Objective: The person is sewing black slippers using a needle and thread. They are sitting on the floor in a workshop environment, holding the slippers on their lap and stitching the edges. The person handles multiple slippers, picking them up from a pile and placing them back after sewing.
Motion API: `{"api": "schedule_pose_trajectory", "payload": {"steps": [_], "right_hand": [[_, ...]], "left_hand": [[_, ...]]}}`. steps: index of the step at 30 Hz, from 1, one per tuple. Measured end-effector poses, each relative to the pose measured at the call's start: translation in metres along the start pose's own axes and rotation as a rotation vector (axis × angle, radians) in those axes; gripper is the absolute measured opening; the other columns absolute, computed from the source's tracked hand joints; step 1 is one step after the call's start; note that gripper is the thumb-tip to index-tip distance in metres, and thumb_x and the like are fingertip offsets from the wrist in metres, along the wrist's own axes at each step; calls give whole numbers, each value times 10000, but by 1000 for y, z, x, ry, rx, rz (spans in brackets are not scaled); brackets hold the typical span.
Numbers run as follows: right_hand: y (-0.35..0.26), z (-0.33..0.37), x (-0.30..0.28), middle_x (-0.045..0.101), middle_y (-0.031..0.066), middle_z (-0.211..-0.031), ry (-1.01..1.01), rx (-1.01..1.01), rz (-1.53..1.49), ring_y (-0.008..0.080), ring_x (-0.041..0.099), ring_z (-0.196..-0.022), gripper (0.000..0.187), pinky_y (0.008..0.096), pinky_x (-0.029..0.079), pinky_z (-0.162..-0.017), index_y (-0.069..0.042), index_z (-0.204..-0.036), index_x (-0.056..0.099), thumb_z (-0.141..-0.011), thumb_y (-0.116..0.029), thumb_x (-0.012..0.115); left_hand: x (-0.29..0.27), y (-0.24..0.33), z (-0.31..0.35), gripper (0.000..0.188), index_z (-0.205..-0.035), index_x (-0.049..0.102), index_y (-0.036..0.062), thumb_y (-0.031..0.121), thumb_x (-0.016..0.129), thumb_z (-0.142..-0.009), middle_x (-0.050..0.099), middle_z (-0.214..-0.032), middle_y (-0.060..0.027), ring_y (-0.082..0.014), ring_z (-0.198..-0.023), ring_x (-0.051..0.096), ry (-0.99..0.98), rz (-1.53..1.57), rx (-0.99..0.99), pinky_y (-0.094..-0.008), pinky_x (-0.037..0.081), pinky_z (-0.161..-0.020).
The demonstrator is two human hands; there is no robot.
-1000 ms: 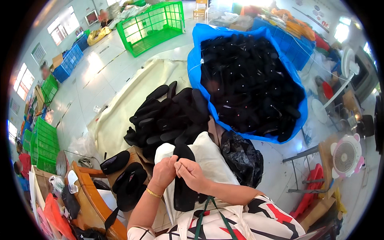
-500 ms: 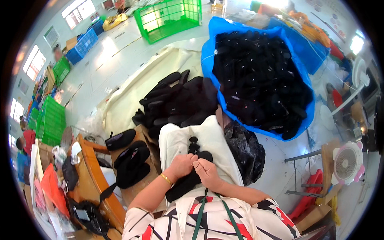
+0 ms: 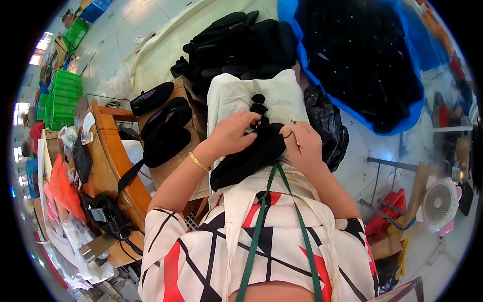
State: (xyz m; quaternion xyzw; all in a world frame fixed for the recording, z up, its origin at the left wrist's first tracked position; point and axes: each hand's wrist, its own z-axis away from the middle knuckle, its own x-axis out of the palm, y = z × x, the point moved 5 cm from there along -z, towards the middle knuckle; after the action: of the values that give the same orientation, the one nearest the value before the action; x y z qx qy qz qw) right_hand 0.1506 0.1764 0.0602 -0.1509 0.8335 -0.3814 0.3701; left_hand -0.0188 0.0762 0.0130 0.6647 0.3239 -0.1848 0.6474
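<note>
A black cloth shoe (image 3: 246, 158) lies slantwise on my lap, over a pale apron. Small black fabric pieces (image 3: 258, 104) sit in a column on the white cloth-covered pad (image 3: 229, 95) just beyond it. My left hand (image 3: 232, 135) has its fingertips at the nearest of these pieces, with thumb and forefinger apart. By the shoe's right end, my right hand (image 3: 304, 143) is closed in a pinch. A tiny glint shows at its fingertips, too small to name, and a dark thread-like loop crosses a finger.
Several black shoes (image 3: 168, 123) rest on a cardboard box at the left, beside a wooden chair (image 3: 113, 166). More black shoes (image 3: 236, 48) are heaped beyond the pad. A blue-lined container (image 3: 302, 60) of black items stands far right, near a black plastic bag (image 3: 327, 126).
The view has tilted downward. My hands, together over the shoe before, have drawn apart: the left is at the small black pieces, the right off to the shoe's right end.
</note>
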Motion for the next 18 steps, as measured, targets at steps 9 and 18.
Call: {"api": "schedule_pose_trajectory", "payload": {"steps": [9,18], "right_hand": [[-15,28,8,580,86,-717,-166,-121,47,271,591,-676,89,340,489,-599,-38,-829,633,-780,-55,706],[66,88,-40,691,59,-825,-213,708,-289,102,652,-770,114,251,504,-715,-9,-1021,631,-938,-80,601]], "left_hand": [[45,-14,7,253,-802,703,28,269,755,-859,679,-713,-63,-129,-608,603,-306,485,-549,-279,482,-572],[51,-32,29,111,-884,645,68,157,694,-931,660,-786,-26,-54,-561,523,-162,1327,-826,-192,407,-450]]}}
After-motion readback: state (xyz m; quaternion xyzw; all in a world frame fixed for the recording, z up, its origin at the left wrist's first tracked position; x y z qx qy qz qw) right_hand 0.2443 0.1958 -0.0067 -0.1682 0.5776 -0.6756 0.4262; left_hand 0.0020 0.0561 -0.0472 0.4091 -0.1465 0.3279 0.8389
